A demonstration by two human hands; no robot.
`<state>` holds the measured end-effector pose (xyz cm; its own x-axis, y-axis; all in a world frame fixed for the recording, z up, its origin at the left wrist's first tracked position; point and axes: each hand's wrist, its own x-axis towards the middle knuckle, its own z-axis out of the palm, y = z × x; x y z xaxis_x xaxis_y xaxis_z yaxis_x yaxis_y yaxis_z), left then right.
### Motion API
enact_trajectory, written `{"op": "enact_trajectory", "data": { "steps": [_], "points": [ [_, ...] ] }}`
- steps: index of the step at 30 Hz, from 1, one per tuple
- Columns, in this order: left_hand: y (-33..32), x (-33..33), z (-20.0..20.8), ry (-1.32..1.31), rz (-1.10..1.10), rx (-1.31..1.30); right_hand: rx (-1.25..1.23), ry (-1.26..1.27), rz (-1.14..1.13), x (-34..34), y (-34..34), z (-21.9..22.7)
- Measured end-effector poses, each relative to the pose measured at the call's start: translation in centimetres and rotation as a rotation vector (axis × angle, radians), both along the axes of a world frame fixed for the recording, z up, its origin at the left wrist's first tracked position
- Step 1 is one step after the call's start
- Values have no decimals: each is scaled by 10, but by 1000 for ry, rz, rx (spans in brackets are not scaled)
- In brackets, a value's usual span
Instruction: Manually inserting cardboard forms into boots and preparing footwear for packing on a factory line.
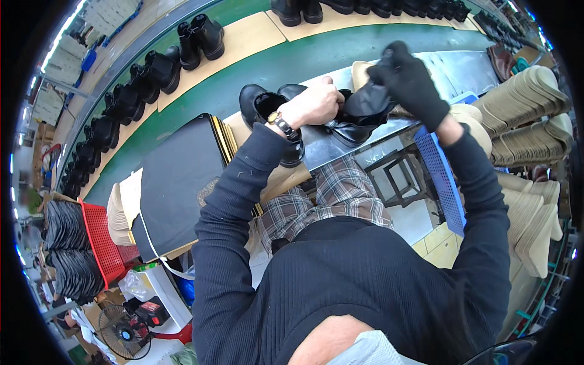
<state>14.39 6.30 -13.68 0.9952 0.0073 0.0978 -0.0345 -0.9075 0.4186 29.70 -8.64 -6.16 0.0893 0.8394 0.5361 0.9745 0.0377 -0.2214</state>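
A black leather boot (pixel 354 132) rests on the metal-topped bench in front of me, its opening facing up. My left hand (pixel 317 103), bare and with a watch at the wrist, is closed on the edge of that boot. My right hand (pixel 409 82), in a black glove, is raised above the boot's other side with its fingers closed on a dark grey, rounded flat piece (pixel 368 99). That piece overlaps the boot's opening; whether it is loose or part of the boot, I cannot tell. Left of my hands stands another black boot (pixel 258 102).
Stacked black sheets (pixel 173 182) lie to the left. Beige insole-shaped pieces (pixel 520 100) are piled at the right, beside a blue perforated basket (pixel 441 176). Beyond the bench runs a green belt (pixel 255 64) with several boots on boards. A red basket (pixel 100 243) stands far left.
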Motion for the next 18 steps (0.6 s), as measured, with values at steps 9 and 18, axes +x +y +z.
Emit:
{"op": "enact_trajectory", "data": {
  "steps": [9, 18],
  "points": [
    [-11, -21, 18, -209, 176, -295, -217, 345, 3, -59, -10, -68],
    [-13, -13, 25, -177, 295, -320, -216, 820, -258, -79, 16, -89]
  ]
}}
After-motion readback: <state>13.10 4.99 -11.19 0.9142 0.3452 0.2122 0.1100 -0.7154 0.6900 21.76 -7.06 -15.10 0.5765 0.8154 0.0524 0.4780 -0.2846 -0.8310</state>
